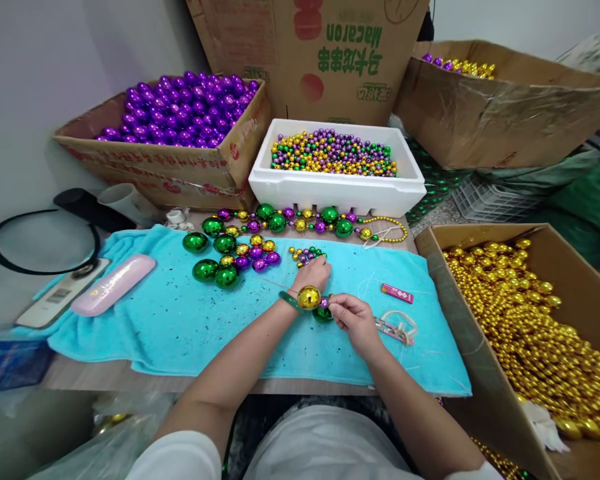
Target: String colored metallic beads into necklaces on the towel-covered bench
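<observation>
My left hand reaches across the blue towel to a small cluster of gold, purple and green beads. The back of the hand hides most of its fingers, so their grip does not show. A green bangle circles that wrist. My right hand pinches a string of beads at a small purple bead. Beside that bead are a large gold ball, overlapping my left wrist, and a green ball, partly hidden. A thin thread runs left from the gold ball.
Larger loose balls and a finished-looking bead strand lie behind on the towel. Scissors and a pink packet are right; a pink case is left. A white foam box and cardboard boxes stand around.
</observation>
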{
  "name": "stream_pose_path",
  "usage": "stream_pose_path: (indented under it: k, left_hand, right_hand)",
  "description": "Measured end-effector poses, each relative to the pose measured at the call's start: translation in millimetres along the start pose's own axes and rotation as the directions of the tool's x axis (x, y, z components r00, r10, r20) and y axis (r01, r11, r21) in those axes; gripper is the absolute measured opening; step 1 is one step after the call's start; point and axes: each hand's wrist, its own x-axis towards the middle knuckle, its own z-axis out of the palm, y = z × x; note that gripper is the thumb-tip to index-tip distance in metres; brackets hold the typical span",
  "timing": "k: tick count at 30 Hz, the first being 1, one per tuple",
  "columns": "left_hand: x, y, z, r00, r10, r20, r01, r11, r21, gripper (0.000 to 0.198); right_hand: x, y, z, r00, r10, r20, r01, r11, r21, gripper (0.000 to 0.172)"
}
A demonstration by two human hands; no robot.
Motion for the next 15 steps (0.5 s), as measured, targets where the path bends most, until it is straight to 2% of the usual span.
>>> stream_pose_path:
  k: [3, 5, 7, 8, 9, 11, 13, 15]
  left_hand:
    - [2, -2, -2.6, 0.999, -0.02, -0.039, 0.016, 0.996, -0.084, 0.012]
    - [-2, -4, -13.0, 0.996, -0.038, -0.076, 0.026, 0.988, -0.151, 0.007]
    - [-11, -4, -29.6, 0.984, -0.131, -0.119, 0.073, 0.914, -0.398, 0.009]
    - [-16, -3, -39.2, 0.97, -0.205, -0.127, 0.096, 0.812, -0.575, 0.012]
    - [-22, -2, -49.1, 0.952, -0.283, -0.117, 0.105, 0.662, -0.742, 0.015]
    - [-35, 1, -67.3, 0.914, -0.4, -0.066, 0.084, 0.346, -0.935, 0.019]
    - [-45, 4, -80.8, 0.894, -0.446, -0.037, 0.061, 0.202, -0.977, 0.02]
    - [-53, 6, -88.6, 0.885, -0.464, -0.023, 0.052, 0.148, -0.988, 0.018]
  right_hand:
    - [1, 1, -7, 0.999, 0.001, -0.032, -0.001, 1.0, -0.008, 0.024]
    - [1, 3, -12, 0.997, -0.009, -0.077, 0.009, 1.0, -0.004, 0.025]
    - [2, 4, -17, 0.989, -0.032, -0.146, 0.032, 0.999, 0.0, 0.024]
    - [2, 4, -20, 0.982, -0.043, -0.183, 0.044, 0.999, -0.002, 0.024]
    - [3, 4, -22, 0.976, -0.05, -0.214, 0.05, 0.999, -0.007, 0.023]
    - [4, 3, -25, 0.967, -0.051, -0.251, 0.046, 0.999, -0.023, 0.023]
    - [5, 3, -25, 0.965, -0.037, -0.259, 0.028, 0.999, -0.038, 0.024]
    - [5, 2, -22, 0.968, -0.023, -0.251, 0.01, 0.998, -0.055, 0.024]
